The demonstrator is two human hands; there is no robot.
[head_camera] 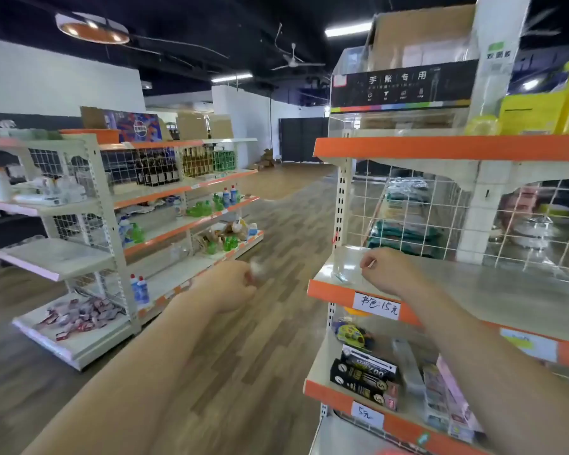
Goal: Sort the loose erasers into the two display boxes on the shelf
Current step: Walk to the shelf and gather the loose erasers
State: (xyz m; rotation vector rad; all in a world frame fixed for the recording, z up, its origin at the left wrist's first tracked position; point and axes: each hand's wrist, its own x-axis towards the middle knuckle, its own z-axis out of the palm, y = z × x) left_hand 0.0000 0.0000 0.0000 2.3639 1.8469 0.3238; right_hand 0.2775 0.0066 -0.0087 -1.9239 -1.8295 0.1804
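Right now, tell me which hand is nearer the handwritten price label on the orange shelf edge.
Right. The right hand hovers just above the label; the left hand is out over the aisle, well left of it.

Wood-look floor [276, 224], wire-mesh shelf back [408, 208]

The near shelf unit [440, 149] has cream boards with orange front edges. On its top board stand a dark display box [404, 85] and, toward the right edge, yellow packs [539, 113]. The middle board [506, 297] carries a clear plastic box [344, 266] at its left front corner (its contents cannot be made out). The lower board holds black packets [363, 377] near its left front edge.
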